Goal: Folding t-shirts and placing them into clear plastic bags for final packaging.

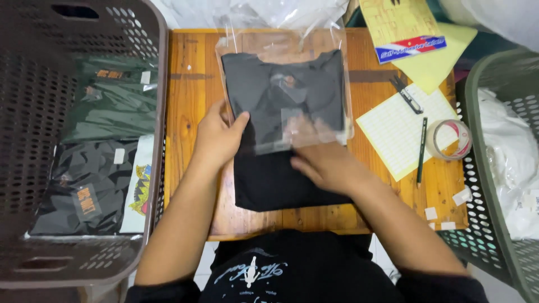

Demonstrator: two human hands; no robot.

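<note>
Black shirt [281, 168] half inside clear bag [337, 84], left hand [216, 137] gripping bag edge

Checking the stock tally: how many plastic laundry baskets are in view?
2. A brown basket stands left of the wooden table, holding bagged shirts; a grey-green basket stands right of it, holding white bagged items. Both are cropped by the frame.

Garment packing room (probably), bagged shirts [92, 185], baskets [22, 112]
</note>
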